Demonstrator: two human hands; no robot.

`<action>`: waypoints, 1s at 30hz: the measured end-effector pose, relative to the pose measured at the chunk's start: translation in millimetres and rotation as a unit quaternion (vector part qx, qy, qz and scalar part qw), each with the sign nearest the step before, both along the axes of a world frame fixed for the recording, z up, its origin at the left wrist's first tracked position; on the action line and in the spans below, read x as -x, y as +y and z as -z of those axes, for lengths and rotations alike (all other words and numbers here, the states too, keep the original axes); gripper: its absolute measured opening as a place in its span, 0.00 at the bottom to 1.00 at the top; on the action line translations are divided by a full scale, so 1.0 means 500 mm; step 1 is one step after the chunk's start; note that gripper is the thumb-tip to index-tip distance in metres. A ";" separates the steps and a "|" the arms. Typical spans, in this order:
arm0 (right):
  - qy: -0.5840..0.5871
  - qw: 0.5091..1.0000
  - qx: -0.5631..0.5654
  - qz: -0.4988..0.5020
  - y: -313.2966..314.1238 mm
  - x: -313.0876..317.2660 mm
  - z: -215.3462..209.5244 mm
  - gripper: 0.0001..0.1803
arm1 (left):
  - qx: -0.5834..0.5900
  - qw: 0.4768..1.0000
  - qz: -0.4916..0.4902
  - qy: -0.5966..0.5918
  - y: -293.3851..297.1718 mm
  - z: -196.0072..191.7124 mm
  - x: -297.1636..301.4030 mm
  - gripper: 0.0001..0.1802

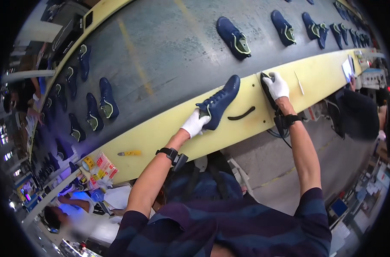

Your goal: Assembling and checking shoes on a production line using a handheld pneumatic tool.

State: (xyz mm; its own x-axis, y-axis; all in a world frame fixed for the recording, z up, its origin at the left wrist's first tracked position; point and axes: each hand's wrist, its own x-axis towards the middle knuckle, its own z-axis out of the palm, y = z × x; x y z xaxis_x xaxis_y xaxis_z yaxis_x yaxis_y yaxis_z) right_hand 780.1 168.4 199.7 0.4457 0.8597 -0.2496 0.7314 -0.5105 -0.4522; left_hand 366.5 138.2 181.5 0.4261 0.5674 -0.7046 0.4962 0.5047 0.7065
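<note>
On the yellow bench edge (169, 124), our gloved left hand (194, 124) is closed around the heel of a navy sneaker (218, 102), its toe pointing up toward the conveyor belt (160, 55). Between our hands lies a curved black strip (242, 114). Our right hand (277, 85) grips a black sole-shaped piece (267, 88) on edge. We judge it best to keep the heel pinned firmly and bring both pieces squarely together.
</note>
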 end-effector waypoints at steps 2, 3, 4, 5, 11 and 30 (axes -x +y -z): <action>0.016 0.999 -0.033 -0.024 -0.042 -0.009 -0.011 0.26 | -0.015 0.999 -0.025 0.022 -0.011 -0.008 -0.010 0.36; 0.016 0.999 -0.032 -0.015 -0.058 -0.007 -0.019 0.26 | -0.014 1.000 -0.016 0.022 -0.014 -0.003 -0.008 0.36; 0.025 0.999 -0.004 -0.022 -0.077 -0.004 -0.030 0.25 | -0.014 0.999 -0.004 0.039 -0.015 0.001 -0.007 0.37; 0.034 0.999 0.022 -0.030 -0.098 0.003 -0.042 0.24 | -0.014 0.998 0.008 0.056 -0.015 0.004 -0.009 0.37; 0.138 0.985 -0.076 -0.068 -0.196 0.274 -0.174 0.20 | 0.053 0.990 0.069 0.111 -0.002 -0.047 -0.024 0.36; 0.229 0.972 -0.050 0.029 -0.122 0.381 -0.125 0.24 | -0.001 0.995 0.062 0.081 -0.010 0.006 -0.039 0.33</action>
